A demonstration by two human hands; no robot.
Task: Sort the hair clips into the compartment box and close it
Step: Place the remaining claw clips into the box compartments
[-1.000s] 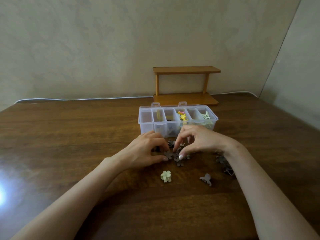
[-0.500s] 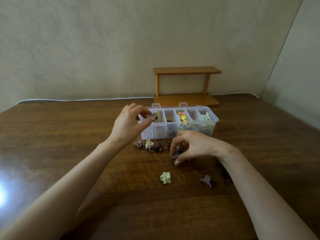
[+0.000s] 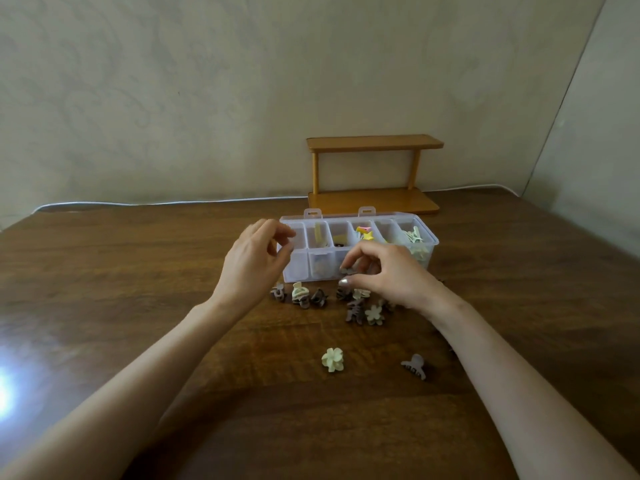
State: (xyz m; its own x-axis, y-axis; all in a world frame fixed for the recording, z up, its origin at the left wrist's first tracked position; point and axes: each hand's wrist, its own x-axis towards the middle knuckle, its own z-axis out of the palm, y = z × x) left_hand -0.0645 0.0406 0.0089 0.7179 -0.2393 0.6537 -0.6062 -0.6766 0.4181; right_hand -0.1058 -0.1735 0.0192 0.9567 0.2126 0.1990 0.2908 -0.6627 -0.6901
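Observation:
A clear compartment box point(image 3: 430, 243) stands open on the wooden table, with yellow, pink and pale green clips in its right compartments. My left hand point(image 3: 254, 266) hovers at the box's left end, fingers loosely curled, with no clip visible in it. My right hand point(image 3: 393, 277) pinches a small grey-brown clip point(image 3: 346, 270) just in front of the box wall. Below both hands lies a scatter of brown and cream clips point(image 3: 356, 310). Closer to me lie a pale green flower clip point(image 3: 333, 359) and a grey-brown claw clip point(image 3: 415, 366).
A small wooden two-tier shelf point(image 3: 374, 174) stands against the wall just behind the box. A white cable point(image 3: 138, 202) runs along the table's back edge. The box lid's two latches point(image 3: 312, 213) stick up at the rear.
My left hand no longer shows the brown clip it held over the left compartment and has drawn back a little. My right hand rose from the pile with a clip.

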